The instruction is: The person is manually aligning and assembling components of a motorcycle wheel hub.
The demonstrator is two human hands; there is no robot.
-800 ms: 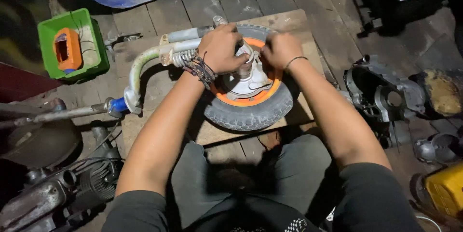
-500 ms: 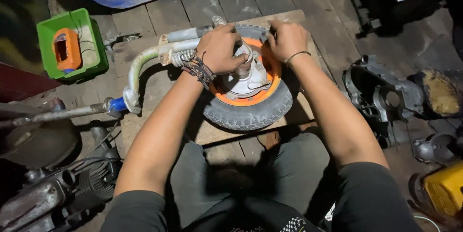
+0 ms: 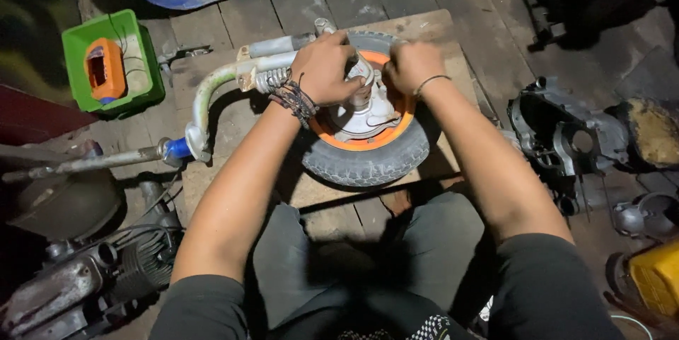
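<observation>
Both my forearms reach forward over my knees. My left hand (image 3: 325,68) curls its fingers around the pale metal hub (image 3: 364,110); my right hand (image 3: 412,64) clamps its fingers together on the wheel (image 3: 368,153), grooved rubber around an orange rim, lying flat on a wooden board (image 3: 431,29).

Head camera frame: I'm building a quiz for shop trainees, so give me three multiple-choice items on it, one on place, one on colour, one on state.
1. Where does the green crate sit relative to the small wheel?
A. to its left
B. to its right
C. on top of it

2. What colour is the wheel's rim?
A. blue
B. orange
C. white

3. How does the wheel lie?
A. upright on its tread
B. hanging from a hook
C. flat on a wooden board

Answers: 1 A, the crate is at the frame's left. 2 B, orange shows inside the tyre. 3 C, its side faces up, with the left hand and right hand on it.
</observation>
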